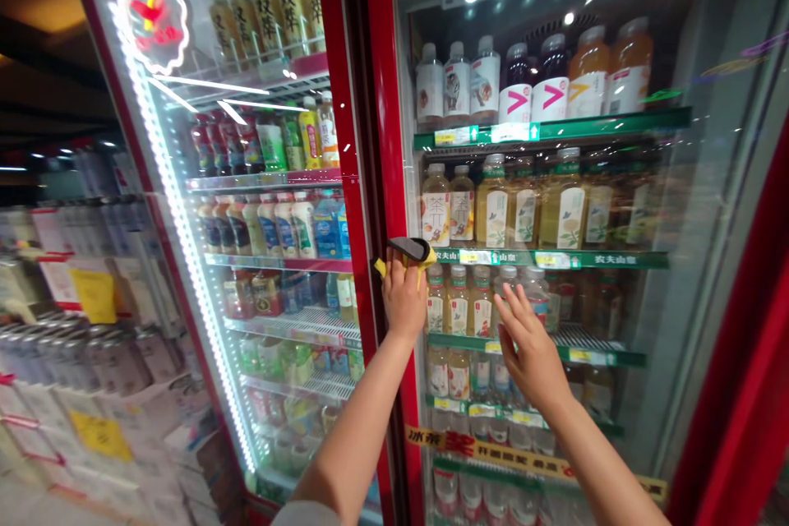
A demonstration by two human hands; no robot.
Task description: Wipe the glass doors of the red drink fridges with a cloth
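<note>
yellow cloth [430,258] at the left hand's [404,304] fingertips, just below a black handle [402,246], left grip (fingertips partly hidden) impossible to judge, right hand [528,345] unclenched before bottles [459,308]

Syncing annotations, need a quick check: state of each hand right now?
Left hand: fingers at a black-and-yellow item by the red door frame; grip can't be told.
Right hand: open, fingers extended, nothing visibly held.

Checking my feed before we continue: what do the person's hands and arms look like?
The left hand and right hand are ungloved, with no rings or watches showing. Both forearms are bare; a grey sleeve shows only on the left.
</note>
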